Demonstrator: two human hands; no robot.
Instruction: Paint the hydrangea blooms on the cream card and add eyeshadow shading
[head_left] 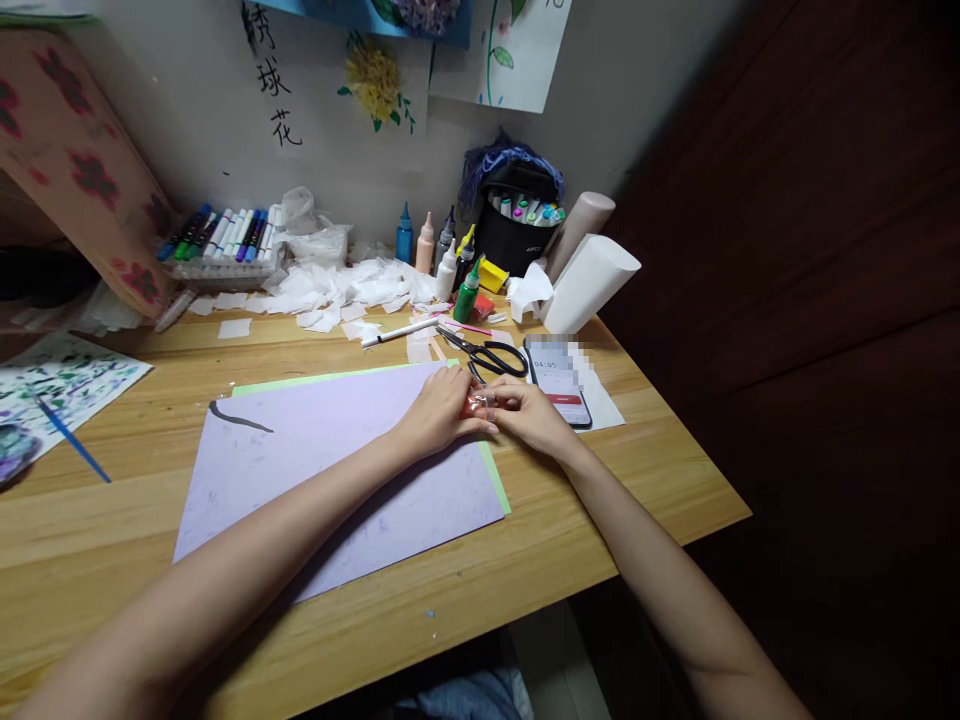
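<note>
My left hand (442,405) is closed round a small clear plastic packet with something orange-red in it (477,402), over the right edge of a lilac sheet (345,480). From the other side, my right hand (529,415) pinches the right end of that same packet. The contents are partly hidden by my fingers. A dark curved stroke (241,420) marks the lilac sheet's upper left, and a light green sheet (495,480) shows under its edges. Just beyond my hands lie black-handled scissors (499,358).
A phone (559,385) lies right of my right hand, on white paper. Behind are a green paint bottle (466,295), a white paper roll (592,285), a black marker pouch (517,235), paper scraps (322,290) and a white pen (401,332). A paintbrush (75,440) lies at left.
</note>
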